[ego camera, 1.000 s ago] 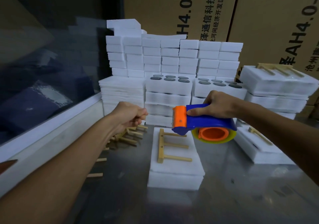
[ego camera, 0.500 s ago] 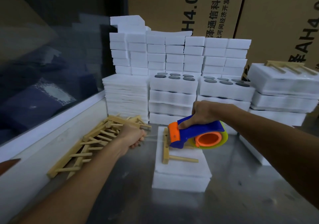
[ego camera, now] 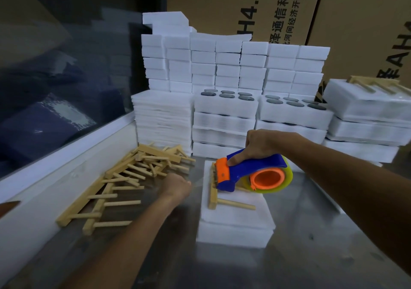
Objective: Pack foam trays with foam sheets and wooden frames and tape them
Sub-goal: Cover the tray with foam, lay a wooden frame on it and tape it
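Note:
A white foam tray (ego camera: 235, 228) lies on the metal table with a foam sheet and a wooden frame (ego camera: 219, 200) on top. My right hand (ego camera: 262, 144) grips a blue and orange tape dispenser (ego camera: 249, 173) and holds its orange front down on the frame's far end. My left hand (ego camera: 176, 187) is low beside the tray's left edge, its fingers curled. It pinches the end of the clear tape (ego camera: 196, 184), which shows only as a faint sheen stretching to the dispenser.
Loose wooden frames (ego camera: 124, 182) are piled at the left along a white ledge. Stacked foam sheets (ego camera: 163, 119), foam trays with dark discs (ego camera: 224, 108) and foam blocks (ego camera: 231, 64) fill the back. Packed trays (ego camera: 364, 113) stand at the right, before cardboard boxes (ego camera: 278, 8).
Both hands have come down toward the tray. The dispenser dropped from mid-air onto the frame, and my left hand sank to table height beside the tray's left edge.

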Demonstrator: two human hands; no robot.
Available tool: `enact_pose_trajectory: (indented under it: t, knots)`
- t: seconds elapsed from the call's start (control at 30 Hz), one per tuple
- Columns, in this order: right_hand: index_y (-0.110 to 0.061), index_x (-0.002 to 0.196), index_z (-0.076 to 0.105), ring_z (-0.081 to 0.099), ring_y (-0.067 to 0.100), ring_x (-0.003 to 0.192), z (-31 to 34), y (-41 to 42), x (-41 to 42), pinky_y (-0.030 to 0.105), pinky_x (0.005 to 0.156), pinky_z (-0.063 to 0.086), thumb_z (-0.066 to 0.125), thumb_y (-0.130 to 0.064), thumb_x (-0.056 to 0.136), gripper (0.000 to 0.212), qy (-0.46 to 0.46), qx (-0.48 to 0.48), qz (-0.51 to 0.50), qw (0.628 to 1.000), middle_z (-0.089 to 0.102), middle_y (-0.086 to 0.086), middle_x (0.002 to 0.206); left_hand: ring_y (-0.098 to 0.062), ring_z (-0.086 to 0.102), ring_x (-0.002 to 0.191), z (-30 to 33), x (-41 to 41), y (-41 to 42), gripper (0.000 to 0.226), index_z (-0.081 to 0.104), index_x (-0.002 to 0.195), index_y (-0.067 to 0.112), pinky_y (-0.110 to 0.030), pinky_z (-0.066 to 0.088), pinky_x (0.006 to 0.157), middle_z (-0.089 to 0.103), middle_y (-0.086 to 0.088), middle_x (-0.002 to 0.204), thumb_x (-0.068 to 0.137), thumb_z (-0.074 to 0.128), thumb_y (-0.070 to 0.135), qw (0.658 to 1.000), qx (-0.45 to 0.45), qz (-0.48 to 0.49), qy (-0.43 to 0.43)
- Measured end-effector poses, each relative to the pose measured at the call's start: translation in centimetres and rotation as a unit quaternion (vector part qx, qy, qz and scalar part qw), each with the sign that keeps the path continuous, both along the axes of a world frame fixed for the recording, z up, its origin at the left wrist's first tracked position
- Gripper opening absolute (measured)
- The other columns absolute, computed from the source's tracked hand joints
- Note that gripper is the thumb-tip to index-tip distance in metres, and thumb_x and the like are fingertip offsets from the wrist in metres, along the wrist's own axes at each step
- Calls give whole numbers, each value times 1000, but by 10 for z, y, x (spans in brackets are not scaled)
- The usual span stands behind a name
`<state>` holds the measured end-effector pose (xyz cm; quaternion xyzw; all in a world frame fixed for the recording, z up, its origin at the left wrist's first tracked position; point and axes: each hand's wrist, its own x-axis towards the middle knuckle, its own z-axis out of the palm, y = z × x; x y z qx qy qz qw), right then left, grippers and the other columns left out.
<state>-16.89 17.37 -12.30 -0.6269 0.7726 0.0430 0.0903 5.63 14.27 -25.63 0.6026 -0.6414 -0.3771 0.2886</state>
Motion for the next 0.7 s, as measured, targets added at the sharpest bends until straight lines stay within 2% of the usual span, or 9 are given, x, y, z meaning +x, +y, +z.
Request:
enact_pose_trajectory:
  t: [0.07,0.13,0.23,0.3,0.37,0.43,0.53,0.63,0.7]
  knots:
    - [-25,86,50,63,16,78,0,0,0,29,56,43,64,-93,50,78,2,-1,0,1000,64,-1,86,-30,65,91,-7,-5,2,26,68,77,4,-36,53,87,69,-16,88,94,58,20,1000,-5,-9,-12]
    - [-25,86,52,63,15,76,-1,0,0,28,55,42,64,-92,51,77,1,-4,3,1000,64,-1,85,-31,66,87,-13,-10,5,29,61,65,11,-42,54,88,65,-13,77,93,59,19,1000,-10,-14,-21]
    - [-23,85,58,65,16,74,-2,-1,-1,28,56,44,65,-92,51,77,-2,-12,11,1000,66,-1,81,-31,65,84,-18,-16,8,33,56,58,16,-40,55,83,60,-8,69,89,65,22,999,-16,-14,-24]
    - [-22,84,59,65,16,74,-3,-1,-1,29,57,45,65,-92,51,77,-1,-14,13,1000,67,-1,80,-30,64,83,-18,-19,10,31,55,59,17,-38,53,77,62,-8,72,84,72,25,999,-19,-21,-16]
    - [-22,82,59,65,16,72,-4,-3,0,29,57,45,65,-92,52,77,2,-15,16,1000,67,-1,78,-28,64,84,-19,-20,12,27,56,63,17,-38,53,78,63,-5,75,82,73,26,999,-20,-35,-26]
    - [-21,80,60,65,16,70,-4,-4,0,28,56,44,65,-92,52,76,1,-17,19,1000,67,-1,75,-24,63,83,-20,-18,12,20,58,70,17,-40,55,81,65,-5,80,83,70,27,996,-36,-48,-59]
    - [-21,79,61,66,16,69,-6,-6,-1,28,56,45,66,-90,53,75,-1,-15,22,1000,68,-1,73,-19,60,81,-22,-13,11,14,59,83,18,-36,53,76,63,-3,86,85,66,30,990,-69,-52,-111]
    - [-20,79,62,66,17,68,-6,-8,-1,29,59,47,67,-89,53,74,-5,-10,23,1000,68,0,73,-15,59,77,-21,-11,11,12,59,84,22,-29,47,65,63,1,84,87,64,33,982,-93,-70,-148]
    - [-20,78,63,66,17,68,-5,-10,0,29,59,48,67,-89,53,74,-9,-7,23,1000,68,0,72,-15,60,78,-16,-12,9,9,62,82,22,-33,52,69,64,1,84,87,65,29,975,-107,-94,-171]
